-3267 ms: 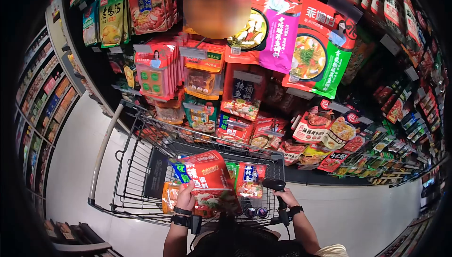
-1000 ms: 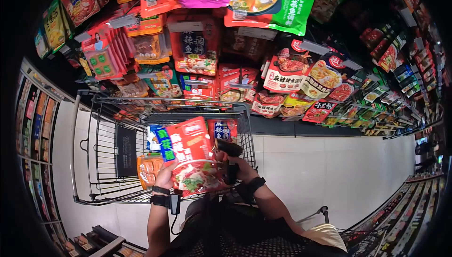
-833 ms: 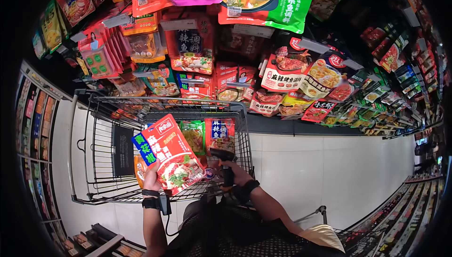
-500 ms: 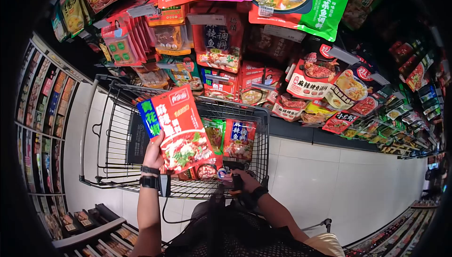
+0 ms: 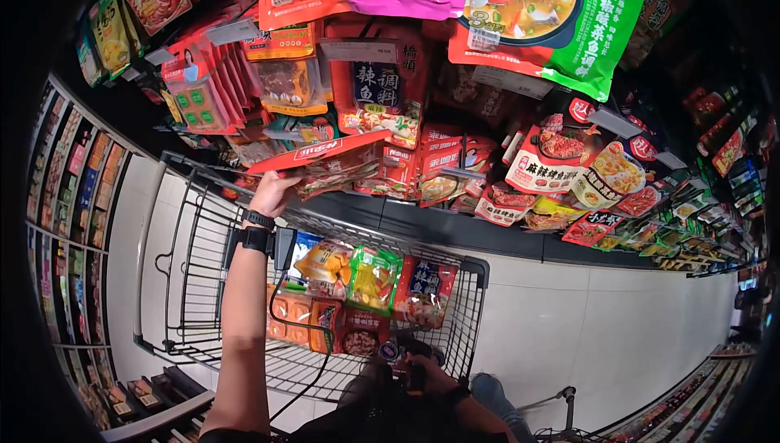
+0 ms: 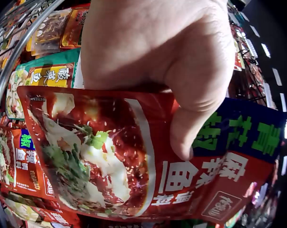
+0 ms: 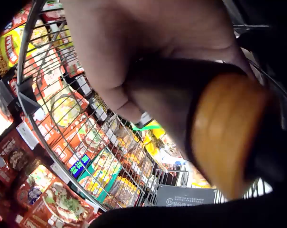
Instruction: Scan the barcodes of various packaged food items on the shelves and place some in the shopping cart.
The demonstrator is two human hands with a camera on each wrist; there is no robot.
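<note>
One red sauce packet [image 6: 134,156] pinched under left hand [image 5: 272,193] thumb, fingers [image 6: 195,114] curled round edge.

The left hand [image 5: 272,193] reaches up to the shelf display [image 5: 455,118], gripping a red seasoning packet [image 5: 321,163] held nearly flat among the hanging packets. Below, the shopping cart [image 5: 195,280] holds several packets. The right hand [image 5: 426,374] grips a dark handheld scanner [image 5: 412,366] near the cart's near edge
</note>
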